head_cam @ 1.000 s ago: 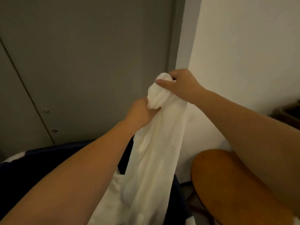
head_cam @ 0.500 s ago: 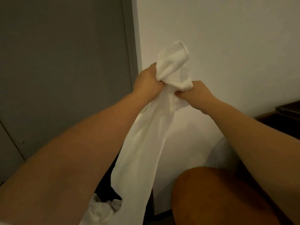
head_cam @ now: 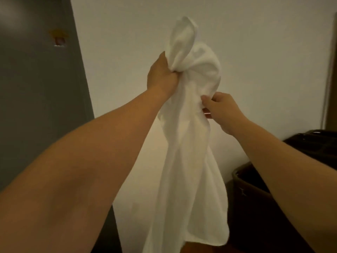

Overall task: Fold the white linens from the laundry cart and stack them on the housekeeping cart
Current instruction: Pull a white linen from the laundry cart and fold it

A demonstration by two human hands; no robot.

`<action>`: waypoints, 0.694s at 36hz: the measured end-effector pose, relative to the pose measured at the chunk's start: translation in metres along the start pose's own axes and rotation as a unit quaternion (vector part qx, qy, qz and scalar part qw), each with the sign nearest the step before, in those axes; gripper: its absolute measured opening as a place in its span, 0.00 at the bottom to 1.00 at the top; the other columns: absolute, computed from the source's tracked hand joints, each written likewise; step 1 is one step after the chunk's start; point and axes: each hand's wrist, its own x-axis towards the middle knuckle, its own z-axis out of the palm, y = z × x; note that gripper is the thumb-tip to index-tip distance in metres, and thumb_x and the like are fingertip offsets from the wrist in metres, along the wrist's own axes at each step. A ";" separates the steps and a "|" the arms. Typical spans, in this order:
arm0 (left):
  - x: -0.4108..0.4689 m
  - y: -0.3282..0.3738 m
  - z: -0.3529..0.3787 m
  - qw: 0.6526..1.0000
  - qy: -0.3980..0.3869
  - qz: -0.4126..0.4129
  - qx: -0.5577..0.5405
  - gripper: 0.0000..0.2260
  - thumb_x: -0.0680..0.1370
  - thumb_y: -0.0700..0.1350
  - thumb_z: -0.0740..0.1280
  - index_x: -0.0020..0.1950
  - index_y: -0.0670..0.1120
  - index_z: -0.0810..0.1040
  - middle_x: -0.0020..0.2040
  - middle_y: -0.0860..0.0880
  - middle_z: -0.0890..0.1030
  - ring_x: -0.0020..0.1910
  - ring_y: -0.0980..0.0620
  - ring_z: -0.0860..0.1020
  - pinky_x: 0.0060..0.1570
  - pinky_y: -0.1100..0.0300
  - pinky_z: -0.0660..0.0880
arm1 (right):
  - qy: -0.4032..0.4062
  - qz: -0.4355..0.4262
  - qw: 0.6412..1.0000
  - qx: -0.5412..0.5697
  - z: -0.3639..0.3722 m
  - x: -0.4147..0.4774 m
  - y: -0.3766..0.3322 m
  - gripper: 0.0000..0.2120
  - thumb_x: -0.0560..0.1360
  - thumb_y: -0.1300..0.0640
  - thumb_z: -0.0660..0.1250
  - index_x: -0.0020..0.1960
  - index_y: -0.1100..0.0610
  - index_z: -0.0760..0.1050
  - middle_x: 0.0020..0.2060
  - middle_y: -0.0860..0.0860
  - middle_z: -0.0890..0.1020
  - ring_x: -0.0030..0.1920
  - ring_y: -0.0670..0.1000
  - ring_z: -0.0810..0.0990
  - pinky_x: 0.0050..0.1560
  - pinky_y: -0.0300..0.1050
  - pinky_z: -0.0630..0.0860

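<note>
The towel (head_cam: 189, 161) hangs in the air in front of the pale wall (head_cam: 264, 52), touching no cart, and its lower hem swings free near the bottom of the view. The left hand (head_cam: 161, 73) is closed as a fist around a bunched part near the top, and a loop of cloth stands up above this fist. The right hand (head_cam: 221, 110) pinches the right side of the cloth a little lower, between thumb and fingers. The towel looks soft, light and limp, not fragile and probably not slippery, so it will sag wherever it is not held. I think it is better to find two corners of one hem and hold these apart. A grey door (head_cam: 36, 106) is at the left and a dark bin (head_cam: 244, 181) low at the right
</note>
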 end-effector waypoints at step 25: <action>-0.149 -0.203 0.120 0.926 -0.265 -0.221 0.154 0.25 0.68 0.55 0.76 0.59 0.47 0.73 0.50 0.52 0.75 0.48 0.51 0.74 0.45 0.58 0.68 | -0.124 -0.014 0.934 -0.336 -0.014 0.037 0.212 0.17 0.80 0.52 0.60 0.42 0.63 0.78 0.39 0.58 0.81 0.42 0.57 0.78 0.44 0.49 0.74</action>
